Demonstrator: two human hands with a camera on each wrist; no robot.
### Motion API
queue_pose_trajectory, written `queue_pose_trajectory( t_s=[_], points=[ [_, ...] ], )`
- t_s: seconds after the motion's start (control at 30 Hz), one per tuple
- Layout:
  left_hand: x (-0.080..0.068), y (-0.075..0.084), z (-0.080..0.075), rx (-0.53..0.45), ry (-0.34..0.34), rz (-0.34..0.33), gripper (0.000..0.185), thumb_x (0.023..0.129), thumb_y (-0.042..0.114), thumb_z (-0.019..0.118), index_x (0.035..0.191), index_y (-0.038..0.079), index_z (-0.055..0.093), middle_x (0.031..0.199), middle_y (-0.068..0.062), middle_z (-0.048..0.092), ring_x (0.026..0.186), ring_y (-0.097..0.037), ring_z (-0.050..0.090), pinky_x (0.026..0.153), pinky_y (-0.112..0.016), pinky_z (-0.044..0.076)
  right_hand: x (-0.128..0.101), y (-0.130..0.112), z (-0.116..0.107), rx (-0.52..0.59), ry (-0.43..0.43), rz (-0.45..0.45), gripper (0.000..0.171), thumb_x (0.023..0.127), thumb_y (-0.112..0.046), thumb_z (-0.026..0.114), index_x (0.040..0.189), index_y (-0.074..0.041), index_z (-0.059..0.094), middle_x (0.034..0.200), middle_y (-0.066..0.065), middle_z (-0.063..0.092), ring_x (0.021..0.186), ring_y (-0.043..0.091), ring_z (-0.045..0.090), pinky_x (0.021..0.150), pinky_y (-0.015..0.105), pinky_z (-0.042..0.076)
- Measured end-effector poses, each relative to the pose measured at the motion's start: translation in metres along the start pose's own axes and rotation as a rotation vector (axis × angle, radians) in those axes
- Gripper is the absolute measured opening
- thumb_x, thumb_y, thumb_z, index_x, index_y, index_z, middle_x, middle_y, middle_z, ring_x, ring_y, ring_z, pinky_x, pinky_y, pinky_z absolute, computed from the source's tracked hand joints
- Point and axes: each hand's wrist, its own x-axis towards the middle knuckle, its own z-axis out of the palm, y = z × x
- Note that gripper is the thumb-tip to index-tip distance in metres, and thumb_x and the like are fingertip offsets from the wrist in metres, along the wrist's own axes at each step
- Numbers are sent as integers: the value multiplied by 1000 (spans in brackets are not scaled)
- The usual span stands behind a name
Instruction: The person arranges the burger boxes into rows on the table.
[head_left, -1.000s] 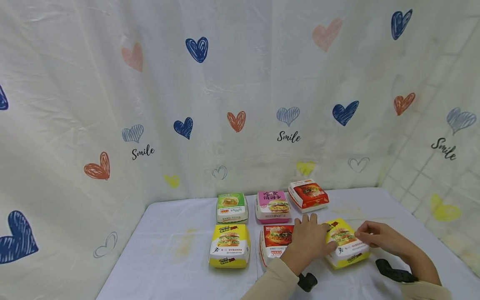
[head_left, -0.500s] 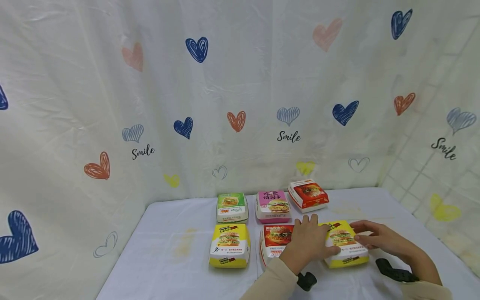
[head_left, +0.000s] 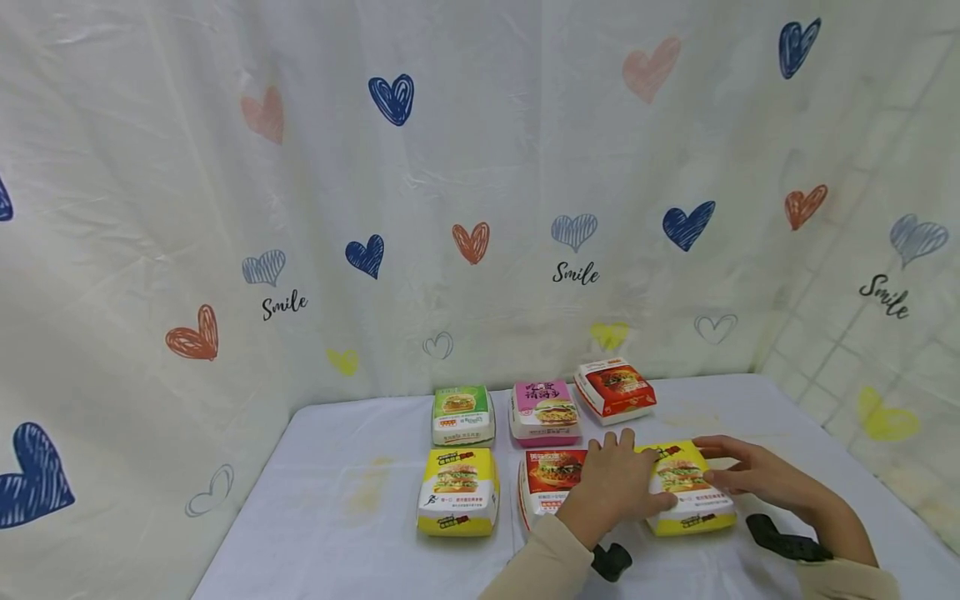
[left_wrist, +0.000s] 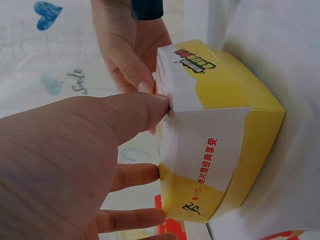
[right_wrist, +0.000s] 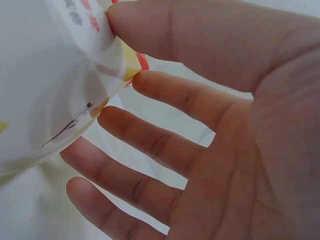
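Observation:
A yellow-and-white burger box [head_left: 686, 487] stands on the white tablecloth between both hands, at the right of the front row. On its left side, my left hand [head_left: 613, 487] touches it with thumb and fingertips; the thumb meets the top edge in the left wrist view. My right hand [head_left: 772, 477] has its thumb and straight, spread fingertips at the box's right side and far right corner. In the right wrist view the palm stays apart from the box [right_wrist: 45, 85]. Partly behind my left hand is a red-and-white burger box [head_left: 551, 479].
Another yellow burger box [head_left: 457, 492] sits at the left of the front row. Behind stand a green box [head_left: 462, 417], a pink box [head_left: 545, 414] and a red box [head_left: 617, 390], the red one turned askew. A heart-printed curtain [head_left: 480, 167] hangs behind the table.
The yellow box between my hands has turned straighter and shifted slightly left. My right hand's fingers have reached farther along its far right side. My left hand has barely moved.

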Motion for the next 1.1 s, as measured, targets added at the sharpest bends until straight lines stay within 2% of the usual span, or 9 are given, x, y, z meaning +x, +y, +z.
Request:
queue_pose_trajectory(
  t_s=[0.23,0.47,0.7,0.87,1.0,1.1],
  points=[
    [-1,0,-2,10,-12,14,61,85,80,57,139,50,55,135,12,51,122,-14,51,109,-39,45,0,-1,-2,-19,16,10,67,99,-27,65,152,4,38,145,41,46,109,31,65,83,43,58],
    [-2,2,-2,36,-7,21,60,86,79,57,138,51,55,137,11,52,123,-14,53,107,-39,45,0,-4,-2,-45,26,22,67,100,-29,64,151,4,38,144,40,47,110,31,65,84,48,58],
    [-2,2,-7,41,-13,32,58,87,78,57,138,49,55,134,12,53,124,-14,51,108,-40,45,-2,-13,-4,-98,78,22,63,103,-32,59,150,6,39,140,38,51,110,34,65,81,44,57],
    [0,-3,-17,37,43,29,58,88,76,58,139,49,55,134,12,56,127,-14,53,108,-41,46,-5,-18,-6,-146,140,32,63,105,-38,55,148,5,42,144,35,51,113,37,64,82,45,57],
    [5,-13,-31,-22,114,23,52,90,71,60,138,49,57,134,11,59,120,-13,57,100,-38,52,-7,-23,-7,-167,191,24,63,105,-42,54,147,4,43,147,34,48,115,38,63,84,53,57],
    [11,-24,-42,-89,156,17,47,92,65,62,135,46,61,133,11,62,116,-13,60,93,-36,55,-8,-30,-5,-176,243,-20,59,106,-39,53,145,4,45,144,33,51,114,37,62,83,52,57]
  ],
)
